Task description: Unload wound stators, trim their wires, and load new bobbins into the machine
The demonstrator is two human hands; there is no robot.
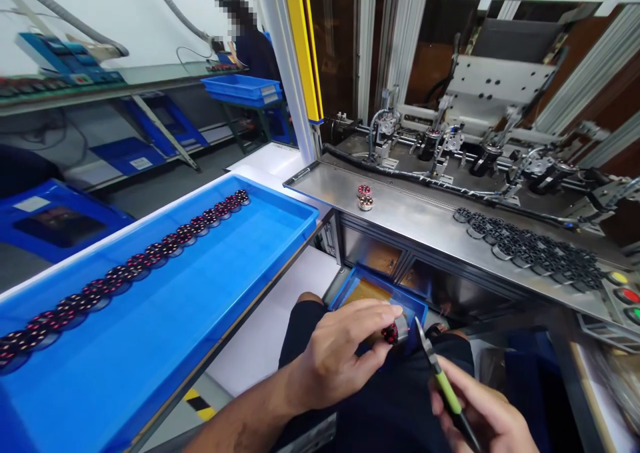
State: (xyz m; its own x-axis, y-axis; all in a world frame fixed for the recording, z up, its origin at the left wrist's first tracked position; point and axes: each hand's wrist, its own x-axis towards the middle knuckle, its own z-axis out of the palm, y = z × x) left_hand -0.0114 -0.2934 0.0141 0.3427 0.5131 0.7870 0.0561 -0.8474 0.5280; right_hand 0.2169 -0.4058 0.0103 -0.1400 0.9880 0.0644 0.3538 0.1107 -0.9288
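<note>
While the left hand [345,346] gripped one wound part [393,332], the right hand [475,406] clasped one green-handled tool [445,386]

The tool's long axis slanted forward-left, tip pointing away from the wearer. Over the lap, the wound part's red-wound face turned left. One row of overlapping parts [170,245], too crowded to count, lined the blue tray's [200,306] left edge. Two small parts [365,198] sat near the metal bench's [410,220] left corner.

My left hand [345,346] is raised palm inward, thumb and fingers pinched; my right hand [480,406] sits lower, fingers curled, wrist below.
</note>
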